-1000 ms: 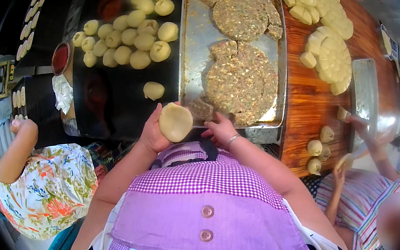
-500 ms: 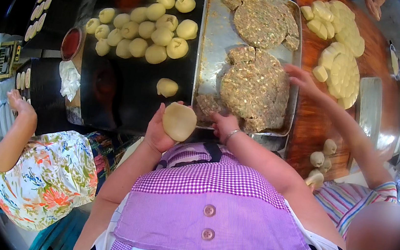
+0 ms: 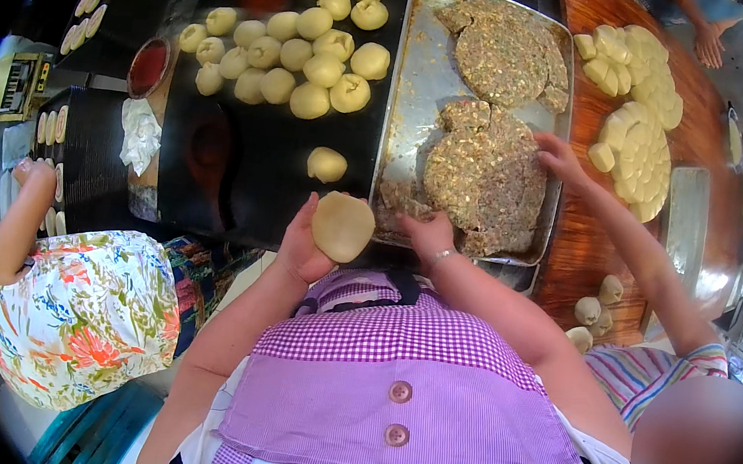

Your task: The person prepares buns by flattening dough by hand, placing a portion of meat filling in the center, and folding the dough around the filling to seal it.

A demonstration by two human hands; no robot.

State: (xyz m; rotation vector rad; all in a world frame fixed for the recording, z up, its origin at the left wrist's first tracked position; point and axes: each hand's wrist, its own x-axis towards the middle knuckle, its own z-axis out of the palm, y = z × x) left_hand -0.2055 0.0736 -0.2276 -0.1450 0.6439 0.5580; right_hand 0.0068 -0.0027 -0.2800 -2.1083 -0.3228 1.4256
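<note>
My left hand (image 3: 305,250) holds a flat, pale dough round (image 3: 343,226), its thumb along the edge and the other fingers mostly hidden underneath. My right hand (image 3: 428,238) reaches over the near edge of a metal tray (image 3: 392,88), its fingers curled on a small chunk of minced filling (image 3: 396,196) in the lower-left corner. Two large flattened masses of speckled filling (image 3: 488,177) fill much of the tray. A single dough ball (image 3: 327,164) sits on the black surface just beyond the round.
Many dough balls (image 3: 276,86) lie left of the tray. Cut dough (image 3: 633,152) covers part of the wooden table (image 3: 563,236). A right-hand co-worker's hand (image 3: 559,157) reaches to the tray; another person (image 3: 79,309) works at left. A red bowl (image 3: 147,67) stands left.
The view has shifted, moving the tabletop rightward in the picture. The co-worker's hand has reached across to the tray's right side. My hands keep their hold on the dough and filling.
</note>
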